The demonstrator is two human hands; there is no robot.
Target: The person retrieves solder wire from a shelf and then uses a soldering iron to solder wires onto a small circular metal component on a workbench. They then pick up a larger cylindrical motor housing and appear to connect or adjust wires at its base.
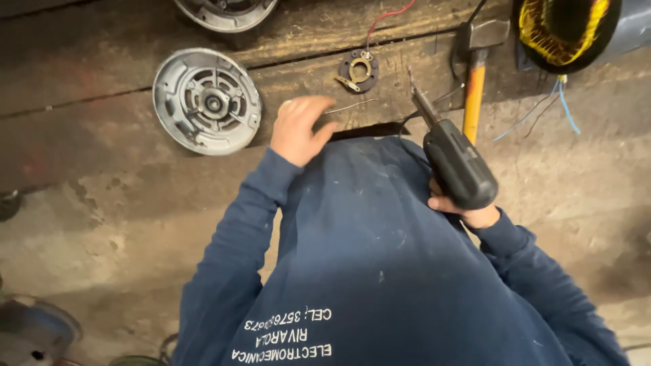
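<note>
Bench: dark, worn wooden planks with gaps, across the top of the view.
Floor: stained grey concrete below the bench.
Stator: top right on the bench, yellow windings inside, blue wires trailing down.
Cover: round grey metal end plate, flat on the bench, left of the left hand, apart from it.
Second cover: same kind, cut off by the top edge.
Hammer: orange handle, dark head, just right of the drill tip.
Drill: black, in the right hand, grip closed round the handle; bit pointing up-left at the bench edge.
Disc: small dark ring with brass parts, red wire attached, above the left hand.
Wire: thin, lying on the bench, near end at the left fingertips.
Left hand: at the bench edge, fingers curled; hold on the wire unclear.
</note>
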